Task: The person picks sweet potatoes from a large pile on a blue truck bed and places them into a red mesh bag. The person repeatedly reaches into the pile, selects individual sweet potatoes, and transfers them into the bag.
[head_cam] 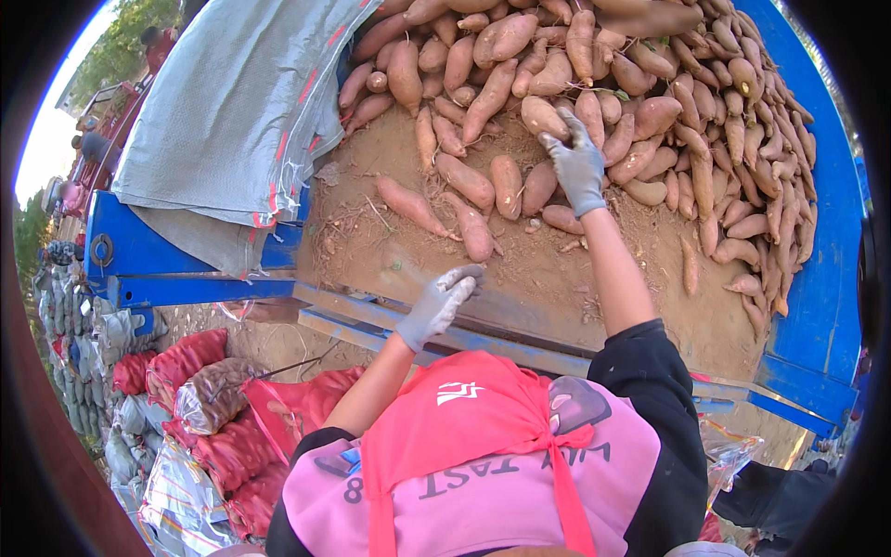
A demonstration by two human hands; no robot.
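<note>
My right hand (579, 161), in a grey-coated work glove, reaches out over the blue truck bed and grips a pale sweet potato (543, 118) at the edge of the heap. My left hand (443, 304), gloved the same way, is held lower, near the bed's edge, with its fingers bent and nothing seen in it. Just beyond it lies a reddish sweet potato (475, 234), with another long one (412, 205) to its left. A large heap of sweet potatoes (703, 104) fills the far and right parts of the soil-covered bed (543, 299).
Grey woven sheeting (230, 104) drapes over the bed's left wall (167, 244). Red mesh sacks (237, 445) of produce and a clear plastic bag (182, 487) lie on the ground at lower left. The blue right wall (811, 334) bounds the heap. Dark clothing (773, 494) shows at lower right.
</note>
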